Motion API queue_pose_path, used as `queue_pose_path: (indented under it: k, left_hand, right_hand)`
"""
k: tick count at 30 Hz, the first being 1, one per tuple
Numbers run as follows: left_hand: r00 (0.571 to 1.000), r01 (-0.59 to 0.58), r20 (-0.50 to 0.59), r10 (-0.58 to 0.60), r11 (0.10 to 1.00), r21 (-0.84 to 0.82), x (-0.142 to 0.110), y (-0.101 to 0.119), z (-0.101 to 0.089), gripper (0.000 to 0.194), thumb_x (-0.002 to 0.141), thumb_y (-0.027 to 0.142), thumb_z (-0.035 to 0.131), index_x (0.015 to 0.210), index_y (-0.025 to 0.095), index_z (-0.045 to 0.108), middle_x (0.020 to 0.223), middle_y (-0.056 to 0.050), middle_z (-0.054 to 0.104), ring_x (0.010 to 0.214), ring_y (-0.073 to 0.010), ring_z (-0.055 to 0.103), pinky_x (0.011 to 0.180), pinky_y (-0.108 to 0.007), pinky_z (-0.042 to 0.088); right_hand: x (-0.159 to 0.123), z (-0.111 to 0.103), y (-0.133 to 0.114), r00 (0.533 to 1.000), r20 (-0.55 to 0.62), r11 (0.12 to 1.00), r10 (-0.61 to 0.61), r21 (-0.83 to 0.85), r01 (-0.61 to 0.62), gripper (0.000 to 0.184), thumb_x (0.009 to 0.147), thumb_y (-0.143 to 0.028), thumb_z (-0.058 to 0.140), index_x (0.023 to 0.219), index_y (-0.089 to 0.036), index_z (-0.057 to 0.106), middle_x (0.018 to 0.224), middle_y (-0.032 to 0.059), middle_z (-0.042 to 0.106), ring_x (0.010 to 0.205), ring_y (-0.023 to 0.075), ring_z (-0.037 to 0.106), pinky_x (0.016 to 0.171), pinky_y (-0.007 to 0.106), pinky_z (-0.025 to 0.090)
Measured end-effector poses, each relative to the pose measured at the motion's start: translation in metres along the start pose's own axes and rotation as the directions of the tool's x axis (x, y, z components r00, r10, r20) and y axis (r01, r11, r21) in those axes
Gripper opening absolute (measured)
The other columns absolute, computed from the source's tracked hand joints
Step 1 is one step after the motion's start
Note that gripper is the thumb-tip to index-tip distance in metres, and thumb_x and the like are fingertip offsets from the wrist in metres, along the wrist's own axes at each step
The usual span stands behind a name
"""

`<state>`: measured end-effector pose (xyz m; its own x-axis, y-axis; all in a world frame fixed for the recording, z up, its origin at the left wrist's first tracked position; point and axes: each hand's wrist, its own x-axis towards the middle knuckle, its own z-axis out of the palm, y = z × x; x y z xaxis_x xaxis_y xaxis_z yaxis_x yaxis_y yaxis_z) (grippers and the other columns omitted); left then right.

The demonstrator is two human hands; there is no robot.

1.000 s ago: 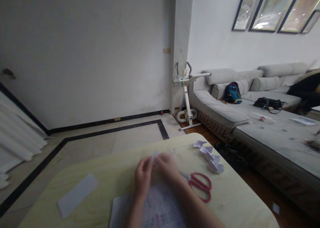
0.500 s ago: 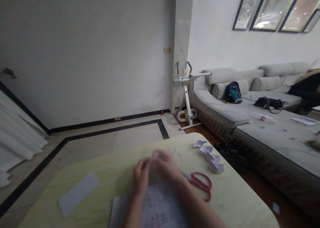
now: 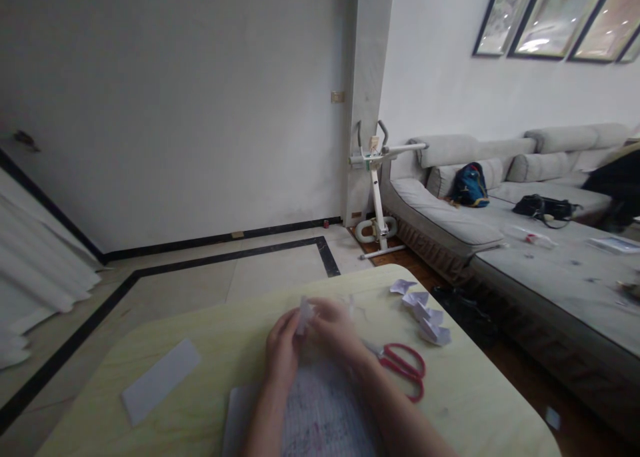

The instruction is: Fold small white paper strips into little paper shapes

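A small white piece of folded paper (image 3: pixel 303 315) is pinched between both hands above the table, near its far edge. My left hand (image 3: pixel 281 350) is closed on its left side. My right hand (image 3: pixel 333 328), a little blurred, grips it from the right, with fingertips partly hidden. Under my forearms lies a notebook (image 3: pixel 325 410) with handwritten lines. Red-handled scissors (image 3: pixel 404 367) rest just right of my right wrist, their blades partly covered by it. Several folded paper pieces (image 3: pixel 423 313) sit in a row at the table's right far side.
A white paper strip (image 3: pixel 161 380) lies on the left of the pale yellow table (image 3: pixel 210 343). Beyond the table's right edge stand a grey sofa (image 3: pixel 530 277) and a white exercise machine (image 3: pixel 376 197). A person in dark clothing (image 3: pixel 617 183) is at the far right.
The folded paper has turned more upright and shows more plainly between my fingers. Both hands stay close together in nearly the same place. The view has shifted slightly.
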<state>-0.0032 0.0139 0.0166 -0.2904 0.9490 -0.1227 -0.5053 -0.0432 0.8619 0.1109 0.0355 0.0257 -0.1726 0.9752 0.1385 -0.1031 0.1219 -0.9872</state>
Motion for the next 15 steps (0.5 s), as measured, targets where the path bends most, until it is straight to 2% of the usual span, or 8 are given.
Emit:
queue_pose_path:
  k: [4, 8, 15]
  left_hand:
    - [1.000, 0.016, -0.002, -0.016, 1.000, 0.003, 0.0005, -0.0012, -0.0011, 0.030, 0.060, 0.031, 0.072, 0.084, 0.013, 0.069, 0.082, -0.007, 0.070, 0.070, -0.0162, 0.064, 0.058, -0.024, 0.048]
    - [1.000, 0.022, 0.020, -0.022, 1.000, 0.008, 0.0013, -0.0016, -0.0019, 0.030, 0.062, 0.033, 0.069, 0.084, 0.012, 0.069, 0.085, -0.009, 0.070, 0.076, -0.0194, 0.065, 0.063, -0.027, 0.050]
    - [0.999, 0.040, 0.026, -0.041, 0.999, 0.032, -0.0001, -0.0021, 0.0003, 0.030, 0.063, 0.035, 0.068, 0.084, 0.013, 0.069, 0.084, -0.008, 0.071, 0.075, -0.0203, 0.065, 0.066, -0.030, 0.050]
  right_hand:
    - [-0.0003, 0.0005, 0.0003, 1.000, -0.006, 1.000, -0.003, -0.016, 0.003, 0.031, 0.067, -0.023, 0.064, 0.098, -0.019, 0.067, 0.072, 0.0001, 0.061, 0.062, 0.0122, 0.054, 0.059, 0.024, 0.043]
    - [-0.0001, 0.0009, -0.0011, 1.000, -0.025, 1.000, -0.005, -0.013, 0.005, 0.031, 0.068, -0.024, 0.064, 0.098, -0.019, 0.067, 0.071, 0.0009, 0.062, 0.062, 0.0131, 0.055, 0.060, 0.025, 0.044]
    - [-0.0010, 0.0044, -0.0048, 0.996, -0.081, 0.999, 0.042, -0.018, -0.044, 0.030, 0.065, -0.021, 0.064, 0.095, -0.018, 0.069, 0.066, -0.0004, 0.060, 0.056, 0.0115, 0.051, 0.052, 0.023, 0.042]
